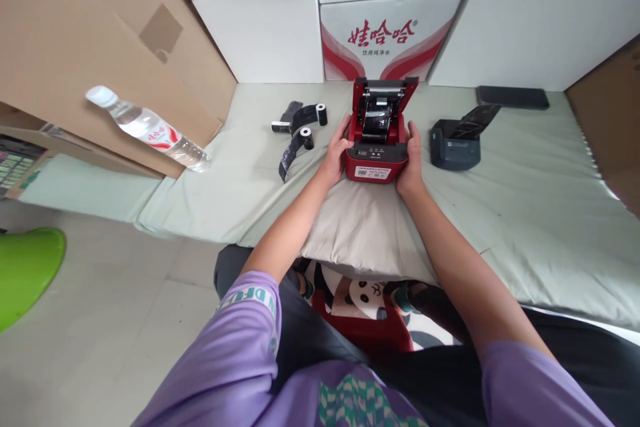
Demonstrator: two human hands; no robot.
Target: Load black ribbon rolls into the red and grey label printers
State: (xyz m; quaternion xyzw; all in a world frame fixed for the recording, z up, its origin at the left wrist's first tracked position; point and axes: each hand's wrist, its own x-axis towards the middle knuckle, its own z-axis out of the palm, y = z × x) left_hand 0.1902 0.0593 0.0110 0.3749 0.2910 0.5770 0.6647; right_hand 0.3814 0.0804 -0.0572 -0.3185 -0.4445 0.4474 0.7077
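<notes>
A small red and black label printer (376, 170) stands on the cloth-covered surface with its lid raised. Inside it sits a roll wound with shiny black film (377, 121). My left hand (336, 155) grips the printer's left side, and my right hand (411, 163) grips its right side; fingers of both are partly hidden behind the casing. To the left lie several small rolls of black ribbon (306, 138), partly unwound. Right of the printer is a dark grey device (455, 145) with a black strip sticking up from it.
A black phone-like slab (513, 97) lies at the back right. White cartons (383, 40) line the rear. At left, a water bottle (150, 130) leans by a large cardboard box (90, 33). A green stool (30, 270) is on the floor; the pale cloth (375, 233) hangs over the front edge.
</notes>
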